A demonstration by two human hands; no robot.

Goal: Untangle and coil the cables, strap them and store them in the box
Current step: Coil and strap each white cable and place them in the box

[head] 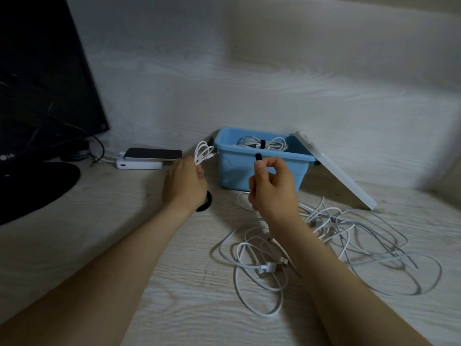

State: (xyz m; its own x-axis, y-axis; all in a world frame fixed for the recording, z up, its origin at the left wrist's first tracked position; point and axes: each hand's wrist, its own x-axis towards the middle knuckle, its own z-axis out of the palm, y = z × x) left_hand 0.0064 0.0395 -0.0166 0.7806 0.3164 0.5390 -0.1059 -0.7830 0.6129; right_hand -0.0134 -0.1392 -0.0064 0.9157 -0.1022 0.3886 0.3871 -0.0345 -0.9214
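Note:
My left hand (183,184) grips a small coil of white cable (203,152), held up just left of the blue box (262,171). My right hand (272,188) pinches a black strap (258,157) between thumb and forefinger in front of the box. Inside the box lies a coiled white cable bound with a black strap (262,144). A tangle of several white cables (331,231) spreads over the desk at the right, partly under my right forearm. A USB plug and a white adapter (272,264) lie near the front of the tangle.
The box's white lid (334,171) leans against its right side. A roll of black strap (205,203) lies under my left wrist. A phone on a white power bank (147,159) sits left of the box, beside a black monitor (37,96) and its round base.

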